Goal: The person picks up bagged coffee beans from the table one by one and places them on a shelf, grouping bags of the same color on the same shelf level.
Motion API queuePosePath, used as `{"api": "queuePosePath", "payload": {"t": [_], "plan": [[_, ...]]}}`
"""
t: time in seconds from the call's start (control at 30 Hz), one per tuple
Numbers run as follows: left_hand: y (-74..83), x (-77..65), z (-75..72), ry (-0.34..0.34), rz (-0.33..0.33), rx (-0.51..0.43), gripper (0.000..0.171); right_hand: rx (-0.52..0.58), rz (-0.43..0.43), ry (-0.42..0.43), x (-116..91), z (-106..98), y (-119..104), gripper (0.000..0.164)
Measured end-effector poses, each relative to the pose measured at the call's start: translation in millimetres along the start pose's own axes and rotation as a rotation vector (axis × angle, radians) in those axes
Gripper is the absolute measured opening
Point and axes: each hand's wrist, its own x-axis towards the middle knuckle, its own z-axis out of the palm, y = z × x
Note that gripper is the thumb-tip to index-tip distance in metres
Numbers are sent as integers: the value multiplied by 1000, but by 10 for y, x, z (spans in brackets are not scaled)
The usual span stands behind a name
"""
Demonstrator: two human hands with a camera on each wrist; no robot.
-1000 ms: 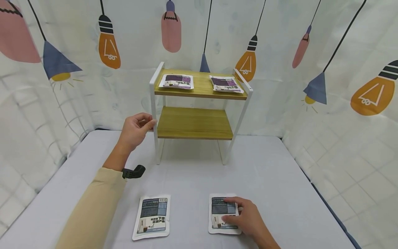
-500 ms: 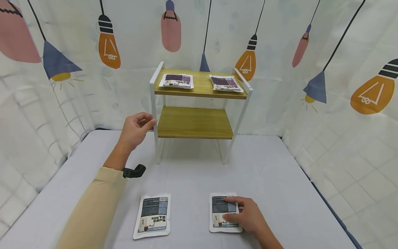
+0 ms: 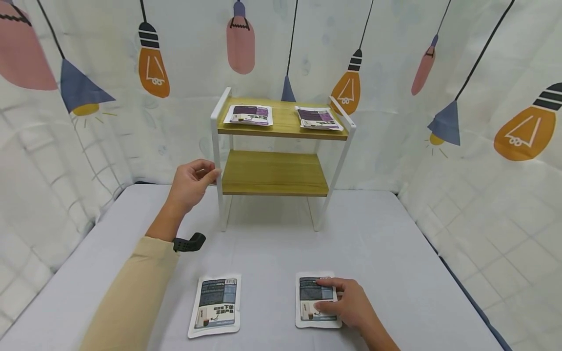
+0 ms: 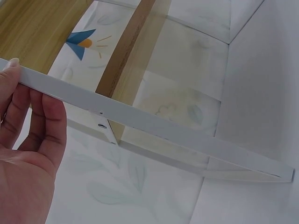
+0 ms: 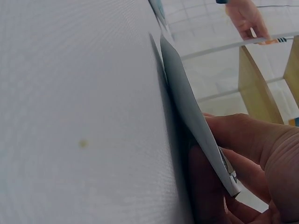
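Note:
My left hand (image 3: 192,183) pinches the left front post of a small two-tier shelf rack (image 3: 276,193) with a white metal frame and wood-look boards. In the left wrist view the thumb lies on one side of the white post (image 4: 154,126) and curled fingers on the other. My right hand (image 3: 349,306) holds the right edge of a white packet (image 3: 308,312) with a dark printed label. The right wrist view shows the thumb on the packet's (image 5: 187,88) face and fingers tucked under its edge, close over the tabletop. A similar packet (image 3: 215,306) lies to its left.
On the rack's upper board lie flat packets with purple labels, a left one (image 3: 250,115) and a right one (image 3: 319,119). A white cloth covers the table (image 3: 263,258). Behind and beside it hangs a pale curtain (image 3: 189,122) printed with lamps.

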Motion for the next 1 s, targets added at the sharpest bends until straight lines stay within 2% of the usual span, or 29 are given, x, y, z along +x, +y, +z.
{"api": "queuePosePath", "payload": {"t": [0.67,1.0], "plan": [[-12,-2,-3,11,-17,23,41,-27,33,6,-3,-5,-14,54],[0,-13,11,9,-5,15,40,35,-1,-20,-12,-21,14,55]]}}
